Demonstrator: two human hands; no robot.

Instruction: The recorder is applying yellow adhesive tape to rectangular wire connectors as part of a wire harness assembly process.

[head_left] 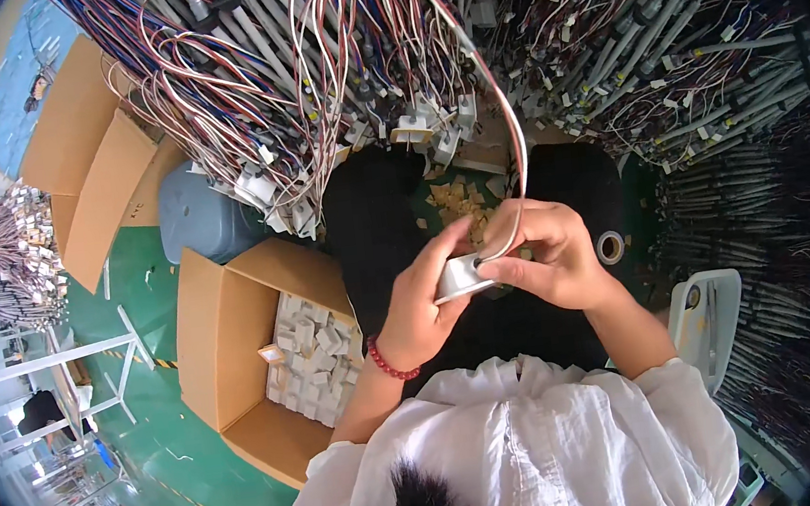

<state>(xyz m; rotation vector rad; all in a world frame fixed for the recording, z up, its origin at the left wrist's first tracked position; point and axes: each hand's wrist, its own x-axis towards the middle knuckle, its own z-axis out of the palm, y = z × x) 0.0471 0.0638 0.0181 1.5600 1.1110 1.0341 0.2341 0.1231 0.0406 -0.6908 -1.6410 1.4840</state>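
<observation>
A small white connector [463,276] was held over the lap, between both hands. The left hand [422,311] was closed around its lower side, with the thumb laid along the top. The fingers [537,273] of the right hand [550,256] were pinched on its right end, where a thin wire [517,155] entered it; no gap was seen between the fingers and the part. The wire was curved upward to the big bundle of harnesses [323,62] hanging in front.

To do this step well, it was judged that the connector should be kept steady by the left hand and the wire pressed straight in, without bending it sharply near the entry.

On the left, lower down, an open carton [229,373] was placed on the green floor [161,431], filled with small white parts [316,348]. Small tan scraps [454,202] were scattered between the knees. A tape roll [610,248] was lying to the right, near the right wrist. Further away, grey cables [704,69] were piled.
</observation>
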